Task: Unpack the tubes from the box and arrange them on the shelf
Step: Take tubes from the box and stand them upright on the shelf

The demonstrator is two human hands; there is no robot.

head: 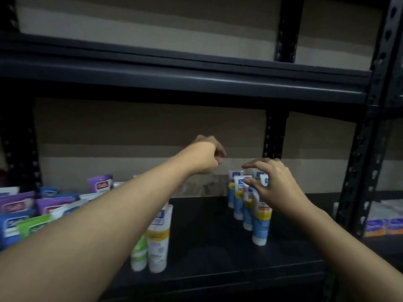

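A cluster of several blue and white tubes (260, 225) stands upright on caps on the dark shelf (207, 236), right of centre. My right hand (274, 186) is over their tops, fingers spread and lightly bent, with the thumb and fingertips touching the tube tops. My left hand (207, 155) hovers above the shelf just left of the cluster, fingers curled in with nothing in them. A white and yellow tube (158, 240) and a green tube (139, 253) stand near the shelf's front, partly behind my left forearm. No box is in view.
Purple, blue and green packets (19, 214) fill the shelf's left side. A dark upper shelf beam (196, 83) runs overhead. A black upright (357, 171) stands to the right, with more packets (383, 227) beyond it. Bare shelf lies between the two tube groups.
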